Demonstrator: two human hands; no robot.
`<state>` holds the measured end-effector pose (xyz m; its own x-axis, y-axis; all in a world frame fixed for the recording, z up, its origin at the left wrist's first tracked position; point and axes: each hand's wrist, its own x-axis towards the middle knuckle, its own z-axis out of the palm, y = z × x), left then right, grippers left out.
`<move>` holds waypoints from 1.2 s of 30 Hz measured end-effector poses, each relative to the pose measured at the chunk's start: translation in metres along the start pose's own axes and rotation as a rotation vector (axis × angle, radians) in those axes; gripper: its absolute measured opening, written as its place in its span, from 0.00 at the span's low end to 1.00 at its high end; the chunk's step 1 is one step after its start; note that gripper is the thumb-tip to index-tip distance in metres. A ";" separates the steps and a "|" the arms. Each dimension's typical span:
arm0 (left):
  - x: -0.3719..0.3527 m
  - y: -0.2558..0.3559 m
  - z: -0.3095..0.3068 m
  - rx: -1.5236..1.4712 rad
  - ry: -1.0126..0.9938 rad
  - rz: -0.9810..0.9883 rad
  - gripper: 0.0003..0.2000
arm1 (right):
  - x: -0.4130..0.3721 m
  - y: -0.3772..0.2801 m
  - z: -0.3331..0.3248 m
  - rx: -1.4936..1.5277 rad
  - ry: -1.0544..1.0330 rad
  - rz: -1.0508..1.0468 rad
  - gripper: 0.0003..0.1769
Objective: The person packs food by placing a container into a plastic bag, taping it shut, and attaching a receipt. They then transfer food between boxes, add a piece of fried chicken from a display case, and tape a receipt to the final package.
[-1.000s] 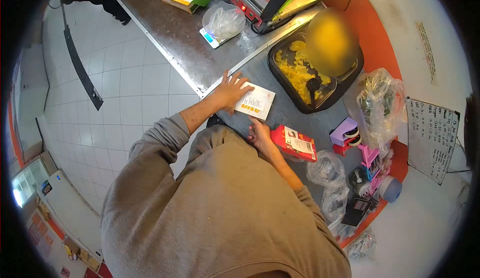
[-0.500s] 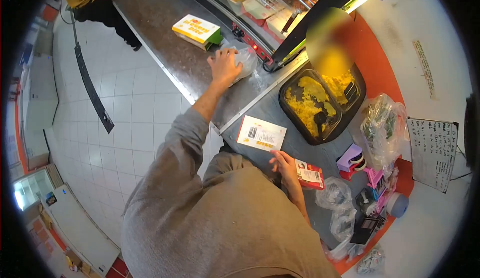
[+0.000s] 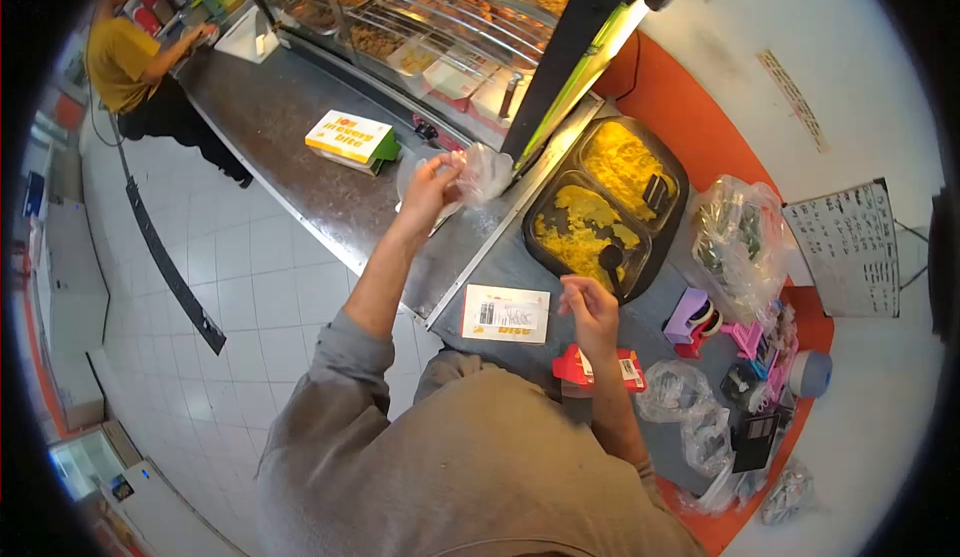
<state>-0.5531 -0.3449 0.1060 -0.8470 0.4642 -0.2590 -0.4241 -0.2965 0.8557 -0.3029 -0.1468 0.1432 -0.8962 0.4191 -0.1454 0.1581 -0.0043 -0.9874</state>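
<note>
My left hand point(image 3: 430, 195) pinches a thin clear plastic bag point(image 3: 486, 173) over the dark metal counter. Part of the bag is bunched to the right of the fingers, and some translucent plastic lies under the hand. Just left of it rests a white and yellow box point(image 3: 350, 138) with a green end. My right hand point(image 3: 592, 312) is raised, fingers loosely curled and slightly apart, with nothing visible in them. Below that hand is a red box point(image 3: 600, 368), partly covered by the wrist. A white box with a printed label point(image 3: 505, 314) lies flat between my hands.
A black two-part tray point(image 3: 640, 267) of yellow food stands beyond my right hand, with a black spoon in it. To the right are a purple tape dispenser point(image 3: 686, 315), plastic bags point(image 3: 740, 242) and a whiteboard point(image 3: 850, 247). A glass food display point(image 3: 420, 32) borders the counter. A co-worker point(image 3: 130, 62) stands far left.
My left hand has lifted the plastic bag, which now spreads out to its right. My right hand has risen from beside the red box. The view has shifted, showing more of the display and co-worker.
</note>
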 end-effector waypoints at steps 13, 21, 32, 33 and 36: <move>-0.176 -0.073 0.126 -0.250 0.005 -0.415 0.10 | -0.031 0.029 -0.011 -0.104 0.341 -0.431 0.20; -0.245 -0.162 0.227 0.357 -0.145 0.466 0.06 | -0.118 0.034 -0.123 -0.164 0.288 -0.103 0.15; -0.326 -0.242 0.309 1.042 -0.343 0.708 0.10 | -0.221 0.124 -0.237 -0.482 0.083 -0.541 0.03; -0.331 -0.248 0.310 1.049 -0.323 0.706 0.10 | -0.220 0.138 -0.238 -0.028 0.067 -0.343 0.03; -0.355 -0.258 0.315 1.143 -0.369 0.622 0.08 | -0.222 0.134 -0.250 0.409 -0.066 0.213 0.15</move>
<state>-0.0425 -0.1704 0.1185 -0.5878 0.7573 0.2846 0.6501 0.2328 0.7233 0.0211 -0.0137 0.0591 -0.8882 0.3112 -0.3381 0.1772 -0.4469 -0.8769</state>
